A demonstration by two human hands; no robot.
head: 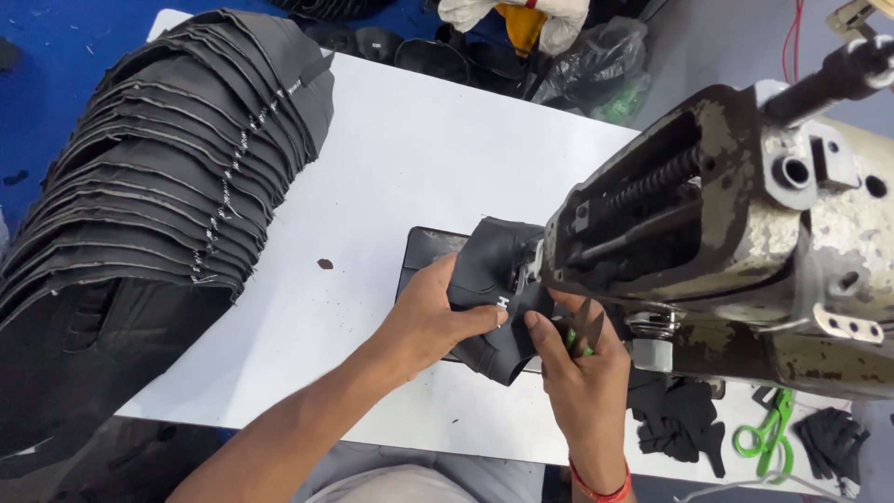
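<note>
A black fabric piece (492, 270) lies bunched under the head of a worn sewing machine (736, 214). My left hand (430, 317) grips the piece from the left, thumb pressed on its folded edge. My right hand (582, 373) pinches the same fabric from the front, close to the needle area, and also holds small thread snips (585, 331) with a green handle. The needle itself is hidden behind the machine head and the cloth.
A tall fanned stack of black fabric pieces (158, 177) covers the left of the white table (391, 158). Black scraps (675, 419) and green-handled scissors (765, 436) lie at the right front. Bags and cloth (596, 65) sit behind the table.
</note>
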